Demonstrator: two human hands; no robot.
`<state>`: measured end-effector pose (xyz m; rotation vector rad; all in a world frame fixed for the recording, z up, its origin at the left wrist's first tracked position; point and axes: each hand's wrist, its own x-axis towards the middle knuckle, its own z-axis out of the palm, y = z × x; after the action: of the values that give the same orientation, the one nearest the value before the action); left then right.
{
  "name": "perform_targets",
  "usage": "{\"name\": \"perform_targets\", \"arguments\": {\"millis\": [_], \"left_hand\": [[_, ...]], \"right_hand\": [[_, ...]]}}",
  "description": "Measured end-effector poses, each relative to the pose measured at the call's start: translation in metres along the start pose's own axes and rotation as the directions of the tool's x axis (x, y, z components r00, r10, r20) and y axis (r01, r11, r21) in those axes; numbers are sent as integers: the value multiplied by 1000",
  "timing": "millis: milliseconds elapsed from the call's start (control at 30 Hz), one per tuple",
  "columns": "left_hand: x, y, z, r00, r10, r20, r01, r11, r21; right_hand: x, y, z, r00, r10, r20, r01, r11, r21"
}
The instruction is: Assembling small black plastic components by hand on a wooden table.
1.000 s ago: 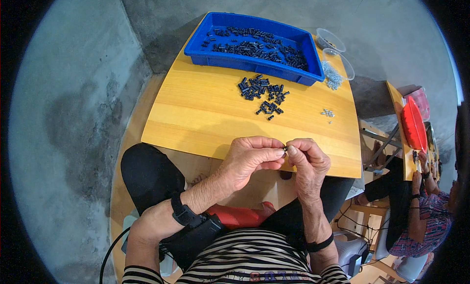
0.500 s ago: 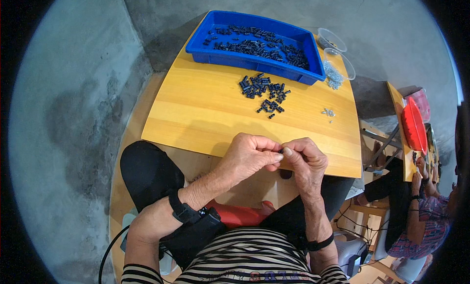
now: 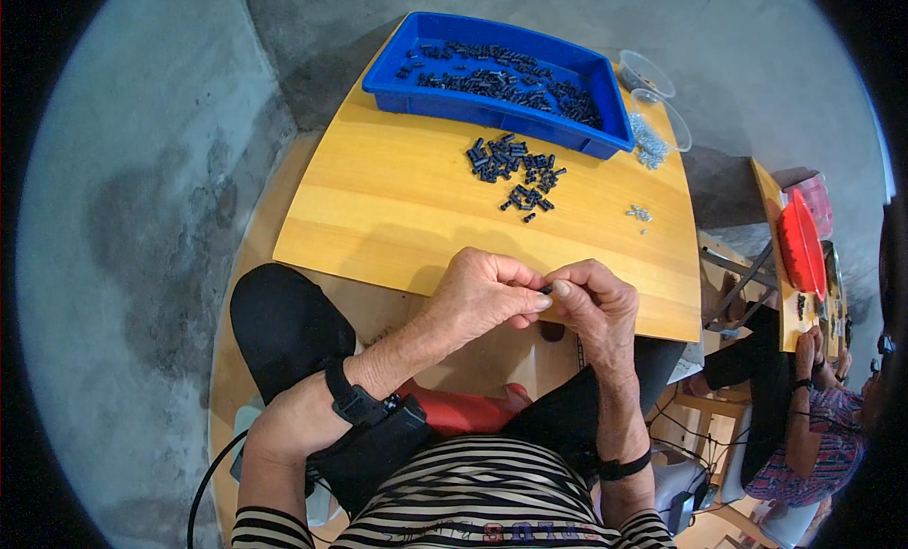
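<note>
Both my hands meet at the near edge of the yellow table. Between thumb and fingertips, my left hand [image 3: 487,289] pinches a small black part [image 3: 546,289], mostly hidden by the fingers. My right hand [image 3: 601,303] is closed in a pinch at the part's other end; whether it holds a second piece is hidden. Beyond the hands lies a loose pile of short black cylindrical parts [image 3: 511,166]. Off to its right is a little group of small silvery pieces [image 3: 640,212].
A blue tray [image 3: 492,112] of many black parts stands at the table's [image 3: 378,199] far side. Beside it are two clear plastic bowls [image 3: 676,123], one with silvery pieces. At right, another person [image 3: 804,426] works at a second table with a red basin [image 3: 800,242].
My hands keep pinching at the same spot, with only slight finger movement. The view has shifted a little. The other person's hands have moved slightly.
</note>
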<state>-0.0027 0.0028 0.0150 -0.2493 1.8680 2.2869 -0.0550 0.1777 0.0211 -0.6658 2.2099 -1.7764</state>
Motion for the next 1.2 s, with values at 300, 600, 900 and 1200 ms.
{"name": "perform_targets", "arguments": {"millis": [300,600,900,1200], "left_hand": [[1,-4,0,1000,10,-21,-10,999,34],[0,0,0,1000,0,-4,0,998,-59],[-3,5,0,1000,20,-18,-20,1000,-4],[0,-2,0,999,52,-16,-52,999,0]], "right_hand": [[0,-4,7,953,-298,-54,254,884,-392],[-2,3,6,955,-289,-68,266,936,-231],[-5,3,7,997,3,-83,4,996,84],[1,1,11,957,-278,-88,234,913,-336]]}}
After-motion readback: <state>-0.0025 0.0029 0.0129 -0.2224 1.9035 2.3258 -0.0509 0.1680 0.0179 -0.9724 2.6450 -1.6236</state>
